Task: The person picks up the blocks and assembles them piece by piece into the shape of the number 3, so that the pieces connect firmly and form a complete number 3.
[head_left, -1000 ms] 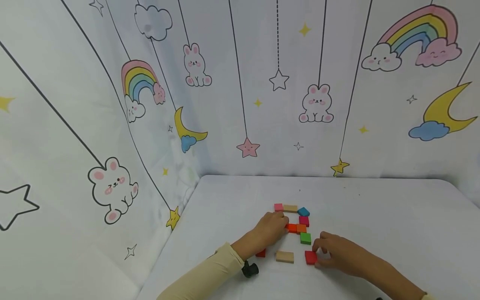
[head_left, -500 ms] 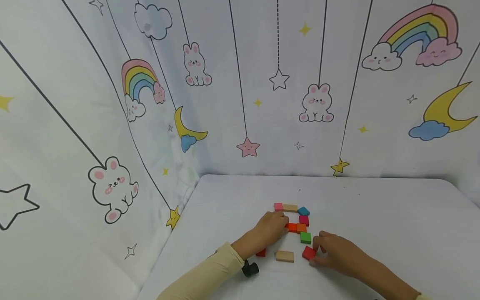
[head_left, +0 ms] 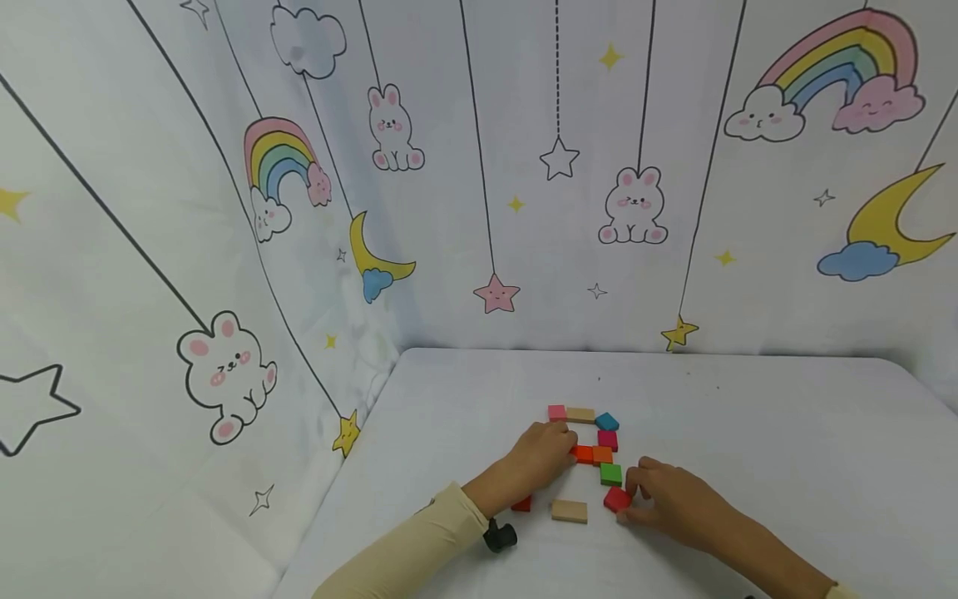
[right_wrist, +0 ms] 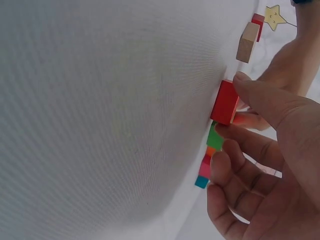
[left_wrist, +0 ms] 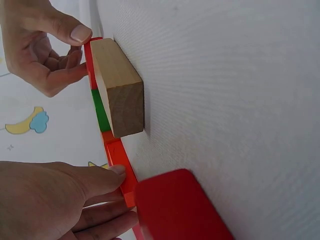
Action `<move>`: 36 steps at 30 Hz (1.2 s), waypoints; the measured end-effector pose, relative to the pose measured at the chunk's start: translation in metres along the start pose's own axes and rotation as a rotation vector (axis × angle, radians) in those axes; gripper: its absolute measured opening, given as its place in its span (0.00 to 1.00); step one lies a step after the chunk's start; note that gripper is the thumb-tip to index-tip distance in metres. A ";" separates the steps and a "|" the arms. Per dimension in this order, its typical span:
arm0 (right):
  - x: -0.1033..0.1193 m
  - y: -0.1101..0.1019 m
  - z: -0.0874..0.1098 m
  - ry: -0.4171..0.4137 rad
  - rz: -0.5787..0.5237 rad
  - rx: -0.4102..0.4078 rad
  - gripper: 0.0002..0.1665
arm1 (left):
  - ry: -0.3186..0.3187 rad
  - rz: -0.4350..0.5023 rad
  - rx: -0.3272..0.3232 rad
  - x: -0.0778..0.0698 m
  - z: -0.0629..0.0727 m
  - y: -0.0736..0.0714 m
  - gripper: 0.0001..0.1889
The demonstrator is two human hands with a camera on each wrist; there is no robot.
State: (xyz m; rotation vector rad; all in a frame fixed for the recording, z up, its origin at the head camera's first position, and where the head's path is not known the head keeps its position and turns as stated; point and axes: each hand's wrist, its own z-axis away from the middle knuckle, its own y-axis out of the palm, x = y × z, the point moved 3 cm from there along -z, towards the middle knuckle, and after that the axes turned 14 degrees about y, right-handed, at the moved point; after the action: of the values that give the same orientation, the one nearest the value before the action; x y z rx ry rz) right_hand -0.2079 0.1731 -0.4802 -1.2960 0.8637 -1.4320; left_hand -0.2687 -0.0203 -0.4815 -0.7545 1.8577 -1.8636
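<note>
My right hand (head_left: 677,503) pinches a red block (head_left: 617,499) between thumb and fingers. This block sits turned at an angle just below a green block (head_left: 610,474). My left hand (head_left: 535,457) holds an orange-red block (left_wrist: 121,162), its thumb on one side and fingers on the other in the left wrist view. Against that block is an orange block (head_left: 602,455). Above them lie a crimson block (head_left: 608,440), a blue five-sided block (head_left: 607,421), a plain wooden block (head_left: 580,415) and a pink block (head_left: 557,413).
Another plain wooden block (head_left: 570,511) lies flat between the two hands. A second red block (head_left: 522,503) is partly hidden under the left forearm. A black device (head_left: 500,536) sits at the left wrist. The white table (head_left: 786,424) meets a printed cloth wall (head_left: 449,208).
The red block has slid up and slightly left toward the green block and turned at an angle. My right hand moved with it. The left hand has stayed in place.
</note>
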 end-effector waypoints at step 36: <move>-0.002 0.001 0.000 -0.005 -0.015 -0.039 0.22 | -0.001 -0.016 0.008 0.000 0.000 0.000 0.14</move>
State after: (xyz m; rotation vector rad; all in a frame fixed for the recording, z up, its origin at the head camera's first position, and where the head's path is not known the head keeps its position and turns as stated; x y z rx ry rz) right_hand -0.2079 0.1747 -0.4816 -1.3370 0.8840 -1.4298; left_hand -0.2687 -0.0201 -0.4816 -0.7700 1.8474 -1.8793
